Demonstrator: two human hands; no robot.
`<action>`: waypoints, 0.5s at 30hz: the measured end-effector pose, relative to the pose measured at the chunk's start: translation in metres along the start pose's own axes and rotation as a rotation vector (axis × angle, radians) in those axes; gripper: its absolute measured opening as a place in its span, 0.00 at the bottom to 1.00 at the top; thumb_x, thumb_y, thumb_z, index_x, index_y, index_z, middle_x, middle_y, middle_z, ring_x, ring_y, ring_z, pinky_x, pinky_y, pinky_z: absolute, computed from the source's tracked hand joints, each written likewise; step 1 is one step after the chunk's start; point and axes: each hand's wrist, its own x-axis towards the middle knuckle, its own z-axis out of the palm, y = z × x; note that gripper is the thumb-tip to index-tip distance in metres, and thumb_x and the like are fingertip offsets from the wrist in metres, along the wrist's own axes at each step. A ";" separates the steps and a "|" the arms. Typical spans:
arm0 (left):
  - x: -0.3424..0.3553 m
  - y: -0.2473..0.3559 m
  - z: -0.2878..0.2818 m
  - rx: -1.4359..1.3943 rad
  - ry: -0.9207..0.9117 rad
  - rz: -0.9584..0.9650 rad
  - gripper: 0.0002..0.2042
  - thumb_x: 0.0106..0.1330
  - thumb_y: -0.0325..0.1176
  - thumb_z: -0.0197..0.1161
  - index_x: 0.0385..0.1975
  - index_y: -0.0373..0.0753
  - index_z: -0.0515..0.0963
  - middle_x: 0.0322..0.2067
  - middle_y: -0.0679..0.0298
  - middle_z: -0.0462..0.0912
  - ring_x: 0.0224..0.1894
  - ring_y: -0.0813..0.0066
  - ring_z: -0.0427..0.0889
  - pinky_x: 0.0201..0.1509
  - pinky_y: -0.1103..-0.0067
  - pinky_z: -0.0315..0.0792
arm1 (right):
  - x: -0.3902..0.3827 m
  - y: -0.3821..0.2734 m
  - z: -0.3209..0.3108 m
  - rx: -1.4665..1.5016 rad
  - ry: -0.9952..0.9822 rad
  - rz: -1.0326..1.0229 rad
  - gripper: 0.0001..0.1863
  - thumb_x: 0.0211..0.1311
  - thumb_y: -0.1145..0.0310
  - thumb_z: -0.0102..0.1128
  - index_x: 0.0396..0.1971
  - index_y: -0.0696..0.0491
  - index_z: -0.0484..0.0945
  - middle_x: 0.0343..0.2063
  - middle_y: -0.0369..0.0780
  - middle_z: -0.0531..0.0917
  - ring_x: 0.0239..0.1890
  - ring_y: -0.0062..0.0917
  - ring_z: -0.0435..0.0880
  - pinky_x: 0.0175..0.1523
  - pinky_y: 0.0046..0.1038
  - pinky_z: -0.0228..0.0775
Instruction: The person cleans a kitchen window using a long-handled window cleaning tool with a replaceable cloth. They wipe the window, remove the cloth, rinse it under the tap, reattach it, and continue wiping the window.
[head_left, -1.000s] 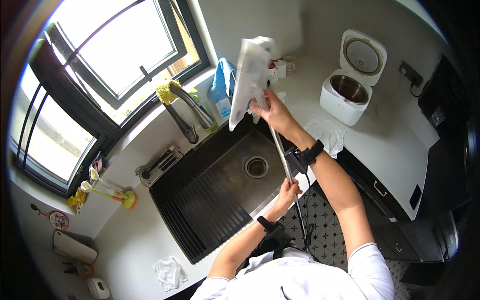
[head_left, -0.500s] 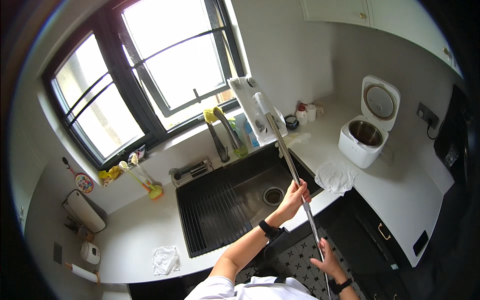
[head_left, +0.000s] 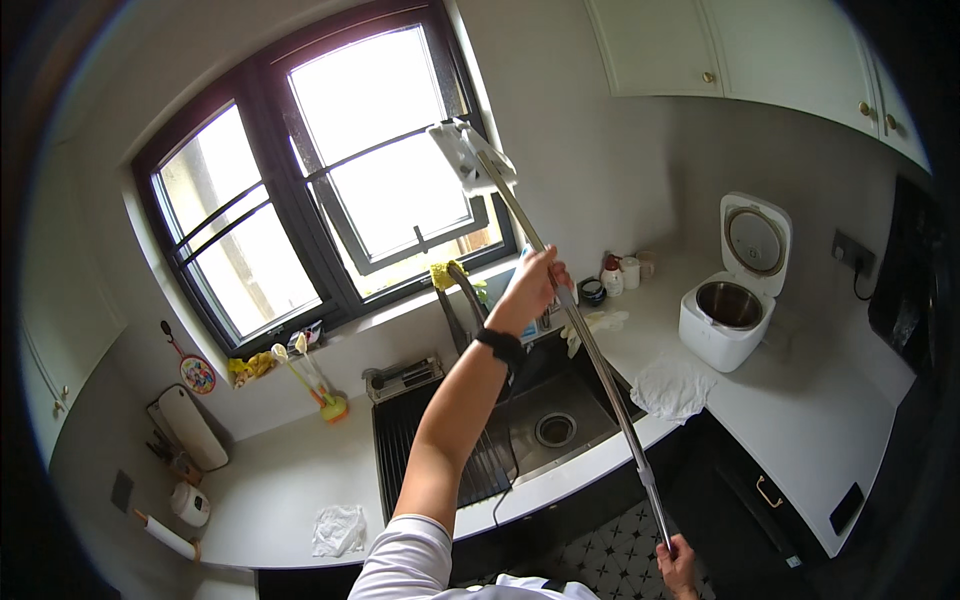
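Note:
My left hand is closed around the metal pole of a flat mop, out over the sink. Lower down at the right, my right hand is wrapped around the pole's bottom end. The mop's white rectangular head is raised at the far end, in front of the window's right pane. Whether it touches the glass I cannot tell. A dark band sits on my left wrist, and a thin dark cord hangs below it.
The dark sink lies below the pole, its faucet behind my left forearm with a yellow cloth on top. An open white rice cooker and a white cloth stand right. White cabinets hang above.
The mop head has gone up and left from above the faucet to the window pane. My left arm has stretched farther forward, and my right hand has closed on the pole's lower end.

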 end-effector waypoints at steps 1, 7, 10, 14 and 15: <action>0.011 0.016 0.001 0.006 0.022 0.016 0.10 0.74 0.35 0.55 0.32 0.39 0.66 0.20 0.64 0.70 0.22 0.68 0.73 0.31 0.66 0.76 | 0.006 -0.013 0.004 -0.006 0.023 -0.149 0.16 0.67 0.59 0.64 0.26 0.54 0.72 0.12 0.31 0.67 0.16 0.15 0.65 0.22 0.24 0.56; 0.043 0.082 0.013 0.210 0.052 0.160 0.17 0.70 0.37 0.60 0.49 0.41 0.61 0.43 0.53 0.75 0.40 0.57 0.83 0.42 0.65 0.82 | 0.083 -0.125 0.068 0.018 0.108 -0.432 0.13 0.68 0.63 0.61 0.28 0.55 0.73 0.13 0.31 0.65 0.17 0.14 0.61 0.22 0.24 0.53; 0.046 0.092 0.016 0.333 0.052 0.149 0.18 0.68 0.37 0.61 0.50 0.41 0.60 0.47 0.52 0.72 0.44 0.54 0.84 0.43 0.66 0.83 | 0.127 -0.176 0.102 0.022 0.123 -0.575 0.14 0.70 0.61 0.59 0.29 0.56 0.72 0.15 0.34 0.66 0.17 0.19 0.63 0.23 0.26 0.55; 0.046 0.107 0.007 0.459 0.032 0.148 0.45 0.69 0.32 0.58 0.74 0.47 0.28 0.56 0.47 0.66 0.42 0.61 0.82 0.40 0.69 0.81 | 0.177 -0.224 0.138 0.039 0.129 -0.645 0.16 0.72 0.57 0.57 0.31 0.56 0.71 0.15 0.37 0.68 0.17 0.22 0.65 0.23 0.27 0.58; 0.047 0.111 0.004 0.470 0.043 0.145 0.45 0.69 0.31 0.57 0.74 0.49 0.29 0.56 0.47 0.66 0.41 0.62 0.82 0.39 0.70 0.81 | 0.185 -0.231 0.145 0.035 0.148 -0.663 0.17 0.72 0.57 0.57 0.31 0.55 0.71 0.15 0.37 0.68 0.16 0.22 0.65 0.23 0.28 0.58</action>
